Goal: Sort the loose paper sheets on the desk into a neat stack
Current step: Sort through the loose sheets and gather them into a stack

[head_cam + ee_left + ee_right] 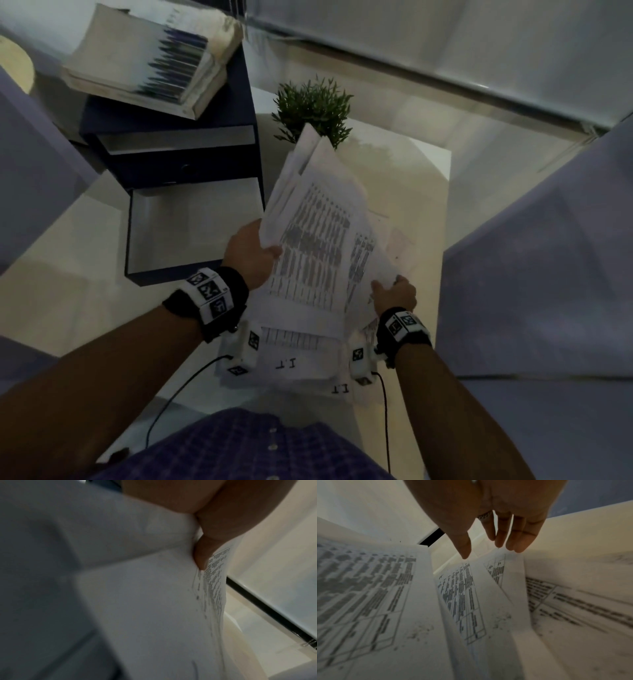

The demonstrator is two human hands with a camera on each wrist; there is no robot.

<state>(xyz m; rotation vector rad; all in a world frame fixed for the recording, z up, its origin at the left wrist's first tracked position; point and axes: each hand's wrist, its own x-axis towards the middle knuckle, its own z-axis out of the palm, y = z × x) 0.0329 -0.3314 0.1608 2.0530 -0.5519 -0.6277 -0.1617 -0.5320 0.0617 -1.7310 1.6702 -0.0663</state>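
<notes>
Nearest, both forearms reach forward over a blue checked shirt (239,448), each wrist wrapped in a black band carrying white marker blocks and a thin black cable.

The left hand (251,253) is raised with its thumb (204,550) pressed on the printed face of a lifted bundle of paper sheets (315,236), pinching its left edge; the fingers behind are hidden. The bundle slants up and away from that hand, its sheets fanned and uneven, too overlapped to count.

The right hand (394,294) lies lower and to the right, fingers (520,538) straight and loosely spread, tips touching the near right corner of the fanned sheets, grasping nothing.

Beneath both wrists more printed sheets (301,363) lie flat on the white table (421,192), at least two, edges askew.

Beyond the left hand stands one dark blue drawer unit (178,164) with two drawers pulled open and one pile of books (150,58) on top. Just past the bundle's far tip sits one small green plant (313,106).
</notes>
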